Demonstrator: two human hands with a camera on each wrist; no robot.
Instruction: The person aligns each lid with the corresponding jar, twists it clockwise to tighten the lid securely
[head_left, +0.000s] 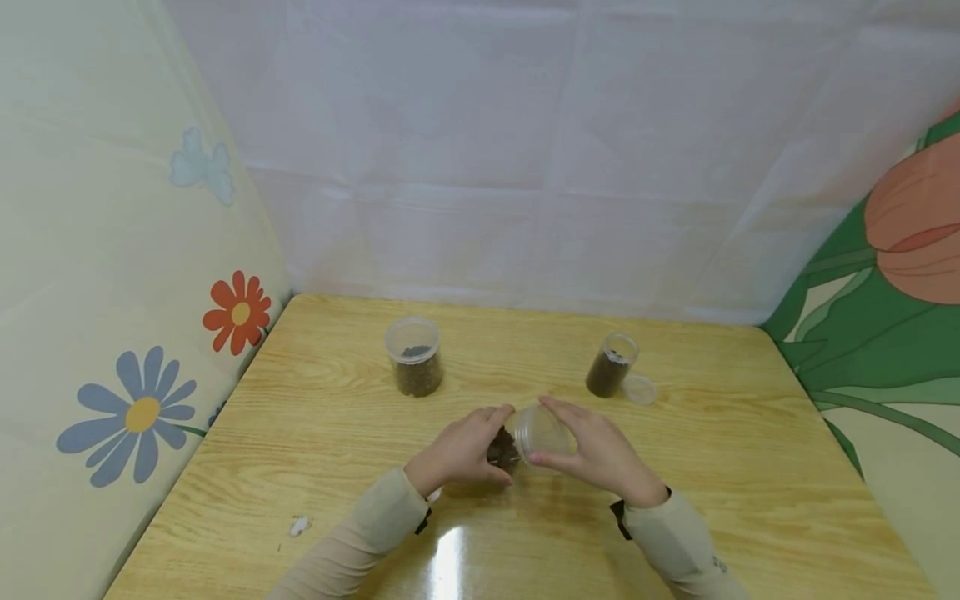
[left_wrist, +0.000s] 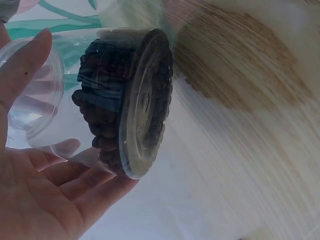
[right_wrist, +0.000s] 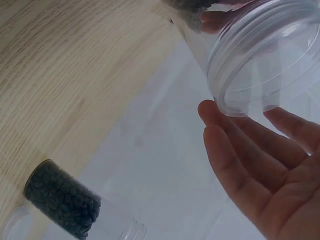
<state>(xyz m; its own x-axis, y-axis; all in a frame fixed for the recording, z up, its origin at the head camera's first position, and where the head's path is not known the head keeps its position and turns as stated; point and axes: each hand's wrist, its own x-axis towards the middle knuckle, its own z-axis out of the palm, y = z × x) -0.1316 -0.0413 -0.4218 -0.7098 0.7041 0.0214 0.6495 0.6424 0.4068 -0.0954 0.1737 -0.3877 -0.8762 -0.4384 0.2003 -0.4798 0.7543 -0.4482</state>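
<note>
Your left fingers (left_wrist: 107, 196) curl wide round the dark-filled jar (left_wrist: 102, 100); right fingers (right_wrist: 230, 167) cup a clear rim (right_wrist: 222, 70); expect light, slick plastic, best held mid-wall.

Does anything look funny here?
Yes: a small white scrap lies on the table, front left, like litter. The held jar is tipped sideways, unlike the wide upright jar at back left.

Clear, smooth, plastic-looking jar (left_wrist: 135, 110) shining between the fingers (left_wrist: 106, 196).
Within their grasp, bean-like pieces (left_wrist: 102, 95) are forming a lumpy mass; below the fingers, the wood-grained tabletop (head_left: 322, 442) is gleaming glossily; behind them, matt cloth sleeves (head_left: 378, 521) are wrinkling; beyond the fingertips, a creased, cloth-like sheet (head_left: 465, 158) is hanging, and a wide jar (head_left: 415, 360) and a slim jar (head_left: 611, 369), both clear and smooth, are glinting.
</note>
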